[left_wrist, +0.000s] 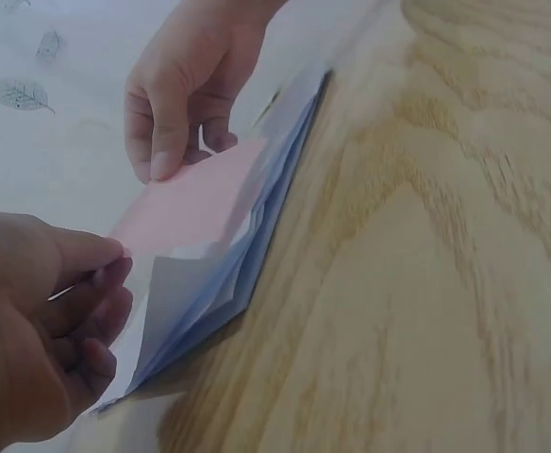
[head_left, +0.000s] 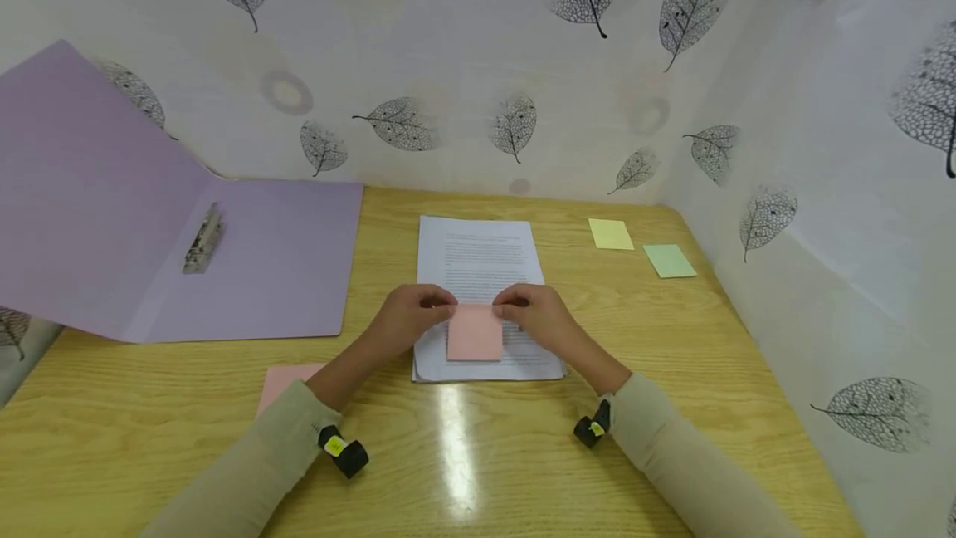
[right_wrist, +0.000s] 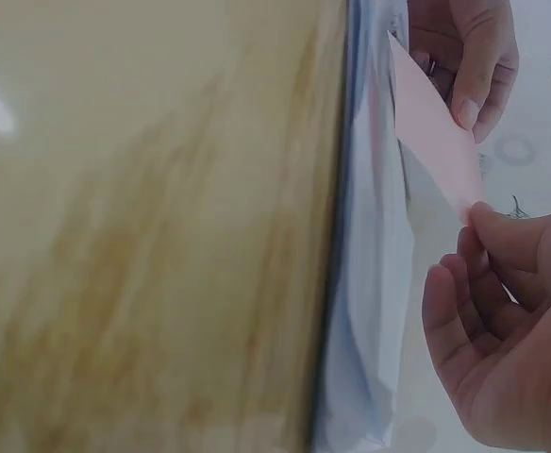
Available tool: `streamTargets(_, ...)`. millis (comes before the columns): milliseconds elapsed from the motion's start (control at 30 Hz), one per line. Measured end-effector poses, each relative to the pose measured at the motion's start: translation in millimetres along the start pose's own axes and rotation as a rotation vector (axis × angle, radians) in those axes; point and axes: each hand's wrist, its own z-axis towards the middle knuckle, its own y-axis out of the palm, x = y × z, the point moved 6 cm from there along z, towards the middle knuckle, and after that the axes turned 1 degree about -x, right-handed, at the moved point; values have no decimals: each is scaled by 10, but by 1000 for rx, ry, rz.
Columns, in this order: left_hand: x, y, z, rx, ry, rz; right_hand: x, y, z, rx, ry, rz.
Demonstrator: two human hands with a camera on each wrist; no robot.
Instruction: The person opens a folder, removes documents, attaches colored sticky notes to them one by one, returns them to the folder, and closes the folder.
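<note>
A beige left sleeve (head_left: 239, 463) is partly hiding a flat pink paper piece (head_left: 282, 382); an open purple folder (head_left: 276, 272) is running out of view leftward. The square pink paper note (head_left: 475, 335) is looking blank and smooth over the white printed paper stack (head_left: 431, 260), the left hand (head_left: 407, 315) and right hand (head_left: 541, 320) each pinching an upper corner. Wood-grain tabletop (head_left: 597, 297) is extending rightward from the stack's edge.

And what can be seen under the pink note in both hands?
Under the pink note, which the left hand and right hand pinch at its upper corners, is a stack of white paper; its printed lines show above the note. Whatever the note covers is hidden.
</note>
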Motion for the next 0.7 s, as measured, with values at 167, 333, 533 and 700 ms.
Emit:
streamTargets(167,-58,14,6,-8,-34,108,56,68,42,-23,-12,-56)
streamTargets(333,-58,15,-28,-3,-53,245,85,118,63,-54,-18,-78)
streamTargets(533,-45,18,-56,3,-78,355,118,169,105,-74,-10,-134)
streamTargets(700,-71,39,-49,0,-97,374,133,180,121,-86,9,-153)
